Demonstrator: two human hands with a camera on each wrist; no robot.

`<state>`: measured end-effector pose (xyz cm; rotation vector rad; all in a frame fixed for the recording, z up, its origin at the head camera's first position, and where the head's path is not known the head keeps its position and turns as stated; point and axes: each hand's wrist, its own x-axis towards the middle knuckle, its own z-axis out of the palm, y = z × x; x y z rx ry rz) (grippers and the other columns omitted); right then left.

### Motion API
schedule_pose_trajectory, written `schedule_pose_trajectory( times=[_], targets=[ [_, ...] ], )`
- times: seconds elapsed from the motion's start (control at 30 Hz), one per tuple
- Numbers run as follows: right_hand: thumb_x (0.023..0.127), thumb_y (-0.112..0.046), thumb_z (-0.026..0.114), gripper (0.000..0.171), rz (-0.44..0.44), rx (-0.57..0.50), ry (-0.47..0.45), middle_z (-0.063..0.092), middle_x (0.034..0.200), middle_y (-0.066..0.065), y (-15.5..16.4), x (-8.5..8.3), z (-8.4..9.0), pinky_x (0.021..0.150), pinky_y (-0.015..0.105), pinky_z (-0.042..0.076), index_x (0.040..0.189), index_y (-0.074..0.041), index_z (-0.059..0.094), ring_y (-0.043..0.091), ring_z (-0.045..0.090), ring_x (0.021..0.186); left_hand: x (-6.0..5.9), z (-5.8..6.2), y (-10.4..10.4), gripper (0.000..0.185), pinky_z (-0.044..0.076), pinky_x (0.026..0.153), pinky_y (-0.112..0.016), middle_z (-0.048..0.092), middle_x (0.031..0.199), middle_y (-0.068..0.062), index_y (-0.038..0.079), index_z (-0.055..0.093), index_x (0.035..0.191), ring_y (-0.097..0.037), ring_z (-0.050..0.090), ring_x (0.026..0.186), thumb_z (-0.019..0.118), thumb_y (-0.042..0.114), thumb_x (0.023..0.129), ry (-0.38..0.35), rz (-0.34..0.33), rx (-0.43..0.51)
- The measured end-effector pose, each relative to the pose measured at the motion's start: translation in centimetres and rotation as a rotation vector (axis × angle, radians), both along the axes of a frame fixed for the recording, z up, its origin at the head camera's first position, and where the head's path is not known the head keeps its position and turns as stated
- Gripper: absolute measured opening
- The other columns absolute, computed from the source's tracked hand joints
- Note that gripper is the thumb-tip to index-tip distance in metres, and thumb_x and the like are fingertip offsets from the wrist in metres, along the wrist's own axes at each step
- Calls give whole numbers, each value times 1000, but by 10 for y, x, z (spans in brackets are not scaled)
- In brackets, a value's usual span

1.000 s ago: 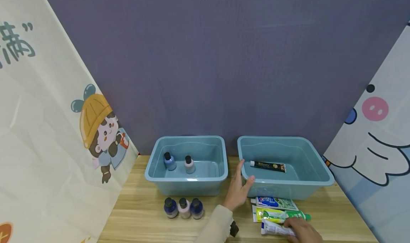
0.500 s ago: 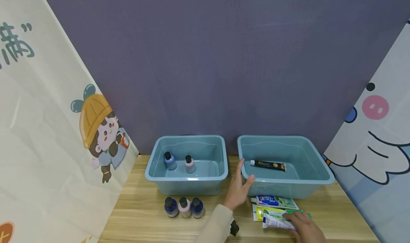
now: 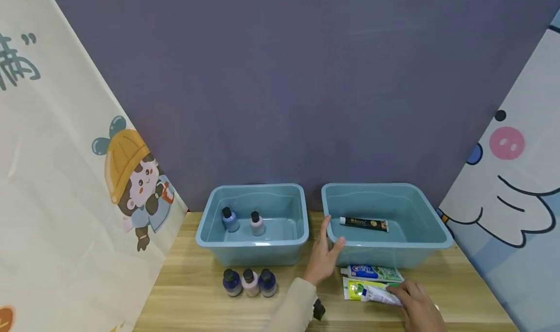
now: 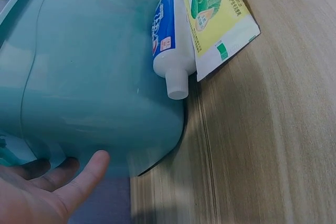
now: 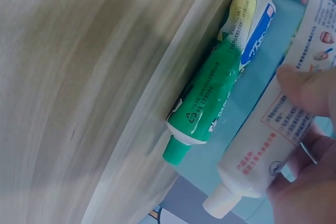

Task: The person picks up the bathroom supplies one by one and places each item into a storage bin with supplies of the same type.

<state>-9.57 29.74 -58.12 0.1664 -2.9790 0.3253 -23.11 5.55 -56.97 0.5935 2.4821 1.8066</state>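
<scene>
Our right hand (image 3: pixel 417 305) pinching a white toothpaste tube (image 3: pixel 379 295) just in front of the right blue bin (image 3: pixel 430 247), over the green toothpaste tube (image 3: pixel 360 289), our left hand (image 3: pixel 323 259) with relaxed fingers pressed on that bin's near left corner, a black tube (image 3: pixel 364 223) inside it

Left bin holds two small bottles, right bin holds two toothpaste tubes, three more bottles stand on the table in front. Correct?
Not quite. The head view shows the right bin holding only one tube, the black toothpaste tube. The rest stands: two bottles in the left bin, three bottles in front.
</scene>
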Motion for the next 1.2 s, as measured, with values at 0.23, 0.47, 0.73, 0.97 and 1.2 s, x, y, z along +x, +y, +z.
schedule_pose_trajectory(
  times=[0.23, 0.47, 0.73, 0.97, 1.2],
  targets=[
    [72, 2, 81, 41, 6, -14, 11, 60, 102, -1, 1, -4, 3, 77, 44, 52, 107, -18, 74, 20, 53, 93, 1, 2, -3, 69, 35, 115, -65, 19, 171, 4, 51, 5, 160, -35, 33, 152, 48, 51, 106, 5, -3, 1],
    [70, 1, 83, 40, -2, -10, 20, 58, 100, -2, 1, -6, 5, 74, 40, 50, 103, -20, 72, 19, 51, 90, 3, 4, -2, 68, 36, 115, -64, 19, 171, 6, 52, 4, 160, -33, 33, 152, 46, 51, 106, 1, 2, -6],
    [68, 1, 83, 43, -7, -30, 42, 59, 99, -1, 5, -8, 10, 71, 38, 50, 104, -19, 71, 19, 51, 89, 4, 5, -2, 68, 37, 114, -64, 19, 171, 6, 52, 3, 159, -35, 33, 152, 47, 52, 106, -14, 2, 1],
    [66, 3, 83, 43, -7, -49, 125, 60, 99, -2, 8, -10, 14, 65, 33, 48, 101, -19, 73, 18, 50, 88, 4, 4, -3, 68, 37, 113, -64, 18, 171, 4, 52, 3, 159, -36, 35, 151, 46, 52, 106, -15, 4, -3],
    [69, 2, 84, 42, -20, -75, 99, 62, 105, 2, 7, -13, 26, 74, 48, 54, 105, -17, 73, 26, 54, 95, 2, 2, -1, 69, 38, 113, -65, 19, 171, 2, 52, 4, 160, -37, 35, 151, 47, 49, 107, -13, 0, -4]
  ],
)
